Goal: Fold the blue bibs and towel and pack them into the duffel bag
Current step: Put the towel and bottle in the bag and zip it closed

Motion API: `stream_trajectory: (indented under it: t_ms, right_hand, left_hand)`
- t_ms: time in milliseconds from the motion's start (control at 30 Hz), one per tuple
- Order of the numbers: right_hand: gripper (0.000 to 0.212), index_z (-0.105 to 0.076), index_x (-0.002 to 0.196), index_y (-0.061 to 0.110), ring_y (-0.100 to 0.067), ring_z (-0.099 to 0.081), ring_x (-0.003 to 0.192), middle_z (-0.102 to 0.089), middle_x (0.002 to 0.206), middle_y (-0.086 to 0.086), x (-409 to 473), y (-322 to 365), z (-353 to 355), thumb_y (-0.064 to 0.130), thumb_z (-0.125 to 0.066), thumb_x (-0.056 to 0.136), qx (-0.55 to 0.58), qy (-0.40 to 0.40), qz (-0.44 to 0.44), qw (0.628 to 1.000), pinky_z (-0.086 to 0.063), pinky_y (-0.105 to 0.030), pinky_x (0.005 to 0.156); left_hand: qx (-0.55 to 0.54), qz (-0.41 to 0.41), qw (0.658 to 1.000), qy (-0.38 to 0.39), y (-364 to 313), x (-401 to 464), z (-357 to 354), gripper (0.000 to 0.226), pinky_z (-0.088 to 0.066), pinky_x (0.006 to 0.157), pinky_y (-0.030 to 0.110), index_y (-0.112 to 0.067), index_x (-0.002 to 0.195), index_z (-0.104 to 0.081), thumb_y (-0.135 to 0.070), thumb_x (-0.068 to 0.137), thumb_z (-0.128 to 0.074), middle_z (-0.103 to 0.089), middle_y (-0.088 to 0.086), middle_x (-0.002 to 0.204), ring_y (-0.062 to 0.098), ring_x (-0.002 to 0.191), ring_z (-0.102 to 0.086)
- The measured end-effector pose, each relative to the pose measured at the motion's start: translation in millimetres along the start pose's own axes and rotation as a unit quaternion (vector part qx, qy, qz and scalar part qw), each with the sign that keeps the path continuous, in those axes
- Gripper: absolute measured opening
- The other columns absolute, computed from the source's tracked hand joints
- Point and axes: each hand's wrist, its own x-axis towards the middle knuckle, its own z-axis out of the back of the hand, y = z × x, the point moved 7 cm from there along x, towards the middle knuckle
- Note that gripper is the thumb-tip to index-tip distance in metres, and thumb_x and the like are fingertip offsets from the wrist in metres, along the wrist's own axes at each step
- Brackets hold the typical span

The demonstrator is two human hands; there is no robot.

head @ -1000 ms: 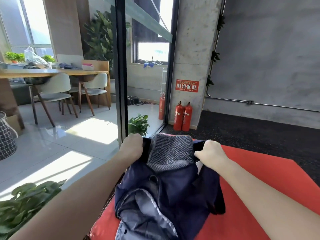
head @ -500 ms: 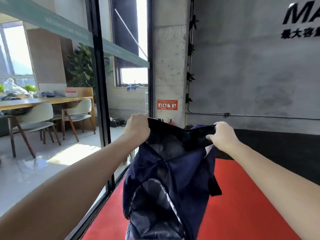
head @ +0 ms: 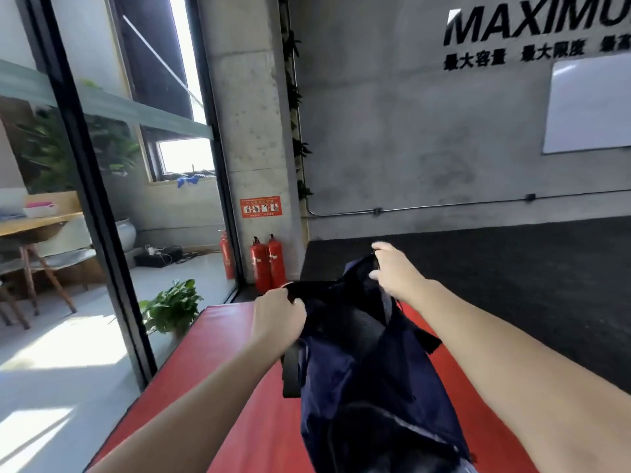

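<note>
Your left hand (head: 278,314) and right hand (head: 396,271) each grip the duffel bag (head: 368,370) rim; loosen either and it could sag, spilling its contents onto the red mat (head: 211,353)

Bright window daylight from left, motion blur, wide-angle edge distortion

Red mat (head: 259,387), fire extinguishers (head: 268,262), potted plant (head: 170,307).

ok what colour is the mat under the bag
Red mat, clearest in the head view.
</note>
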Motion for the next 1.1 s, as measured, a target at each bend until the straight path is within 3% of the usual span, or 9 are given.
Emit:
stream_trajectory:
  t_ms: [100,200,300,367,467,567,667,800,1100]
  right_hand:
    - [0.066,-0.034,0.152,0.002,-0.028,-0.043,0.140,-0.033,0.159,-0.012,-34,-51,-17,0.007,-0.064,0.093,-0.059,0.052,-0.013,0.997,-0.031,-0.031,0.114]
    - [0.061,-0.047,0.143,-0.002,-0.025,-0.057,0.125,-0.040,0.156,-0.008,-59,-82,-10,0.021,-0.070,0.092,-0.064,0.050,-0.019,0.996,-0.038,-0.029,0.109]
    - [0.053,-0.057,0.136,0.005,-0.023,-0.059,0.115,-0.053,0.142,-0.007,-84,-100,5,0.030,-0.071,0.091,-0.055,0.033,-0.014,0.998,-0.042,-0.030,0.102]
    - [0.047,-0.061,0.132,0.012,-0.018,-0.060,0.109,-0.058,0.135,-0.003,-106,-110,17,0.033,-0.071,0.091,-0.036,0.018,-0.012,0.999,-0.044,-0.027,0.098]
    - [0.041,-0.065,0.127,0.015,-0.015,-0.060,0.104,-0.060,0.128,0.001,-143,-128,34,0.034,-0.071,0.091,-0.032,0.015,-0.026,0.999,-0.039,-0.019,0.091]
    - [0.037,-0.067,0.122,0.016,-0.011,-0.060,0.093,-0.064,0.121,-0.001,-190,-156,53,0.036,-0.071,0.092,-0.041,0.019,-0.045,0.998,-0.043,-0.020,0.087]
    - [0.034,-0.068,0.120,0.017,-0.012,-0.062,0.094,-0.066,0.115,0.002,-246,-197,79,0.037,-0.071,0.092,-0.033,0.018,-0.093,0.995,-0.048,-0.025,0.089]
    - [0.035,-0.067,0.121,0.020,-0.007,-0.059,0.087,-0.066,0.116,0.004,-327,-270,107,0.038,-0.071,0.092,-0.039,0.008,-0.170,0.985,-0.046,-0.022,0.085]
    - [0.041,-0.065,0.122,0.019,-0.016,-0.063,0.104,-0.069,0.116,0.003,-500,-442,104,0.044,-0.070,0.090,-0.013,0.024,-0.377,0.926,-0.050,-0.032,0.094]
  left_hand:
    - [0.032,0.035,0.992,0.120,11,-30,-66,0.016,-0.049,0.083,0.036,-0.013,0.083,-0.056,-0.027,0.090,-0.055,-0.071,0.015,0.101,0.036,0.101,-0.063]
    - [0.090,0.041,0.981,0.165,8,-51,-99,0.043,-0.049,0.090,0.037,-0.011,0.119,-0.054,-0.045,0.092,-0.055,-0.058,0.019,0.132,0.036,0.114,-0.058]
    - [0.194,-0.035,0.972,0.128,-23,-64,-102,0.069,-0.040,0.105,0.046,-0.020,0.149,-0.031,-0.056,0.094,-0.051,-0.027,0.015,0.157,0.037,0.137,-0.039]
    - [0.195,-0.086,0.972,0.094,-50,-73,-103,0.070,-0.034,0.110,0.049,-0.022,0.150,-0.030,-0.057,0.094,-0.050,-0.030,0.011,0.155,0.035,0.136,-0.036]
    - [0.140,-0.126,0.978,0.091,-87,-90,-115,0.064,-0.041,0.103,0.047,-0.023,0.147,-0.037,-0.053,0.093,-0.055,-0.035,0.004,0.151,0.031,0.134,-0.040]
    - [0.106,-0.181,0.972,0.104,-127,-120,-141,0.058,-0.047,0.097,0.045,-0.024,0.143,-0.043,-0.050,0.093,-0.057,-0.043,-0.001,0.145,0.027,0.131,-0.044]
    - [0.080,-0.218,0.961,0.152,-169,-160,-178,0.059,-0.048,0.096,0.041,-0.025,0.146,-0.041,-0.048,0.095,-0.056,-0.045,-0.003,0.145,0.022,0.133,-0.045]
    - [0.063,-0.265,0.935,0.226,-222,-224,-236,0.059,-0.045,0.098,0.041,-0.026,0.148,-0.038,-0.046,0.095,-0.056,-0.047,-0.001,0.146,0.023,0.132,-0.049]
    - [0.120,-0.336,0.836,0.418,-289,-375,-381,0.046,-0.049,0.094,0.044,-0.023,0.135,-0.047,-0.045,0.096,-0.054,-0.059,0.007,0.128,0.031,0.119,-0.059]
